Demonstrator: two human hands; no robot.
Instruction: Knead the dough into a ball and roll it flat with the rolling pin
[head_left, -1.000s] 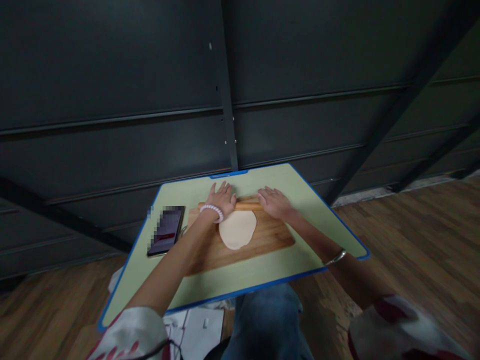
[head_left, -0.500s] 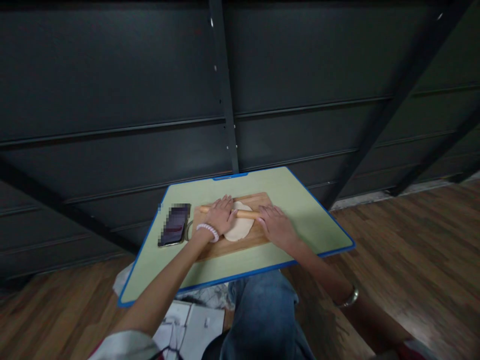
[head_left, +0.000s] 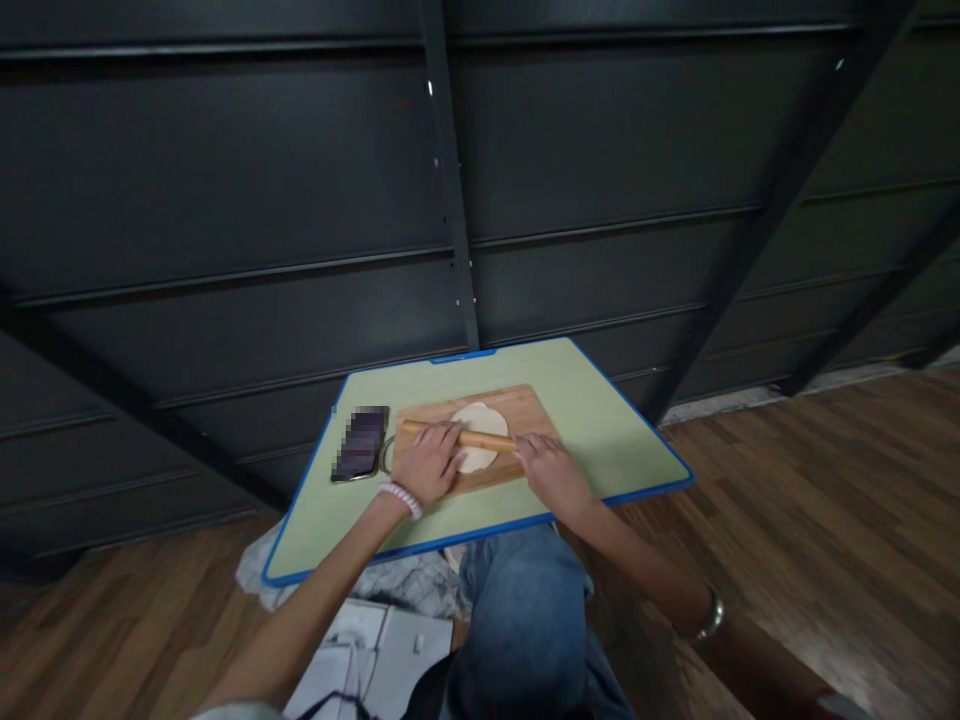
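Observation:
A wooden rolling pin (head_left: 486,440) lies across a thin, flat round of pale dough (head_left: 478,416) on a wooden cutting board (head_left: 527,407). My left hand (head_left: 430,464) rests over the pin's left part, fingers bent across it, with the left tip sticking out beyond. Over the right end of the pin, my right hand (head_left: 553,474) has its fingers curled, hiding that end. Most of the dough shows between the two hands, its larger part beyond the pin.
The board sits on a small light-green table (head_left: 615,440) with a blue edge. To the left lies a phone (head_left: 362,445), beside the board's ring handle (head_left: 386,455). A dark panelled wall (head_left: 315,180) stands behind; white boxes (head_left: 390,650) are below, left of my knee (head_left: 525,590).
Both hands have drawn the rolling pin slightly toward me over the dough, so more of the dough's far side shows. The camera view has shifted a little.

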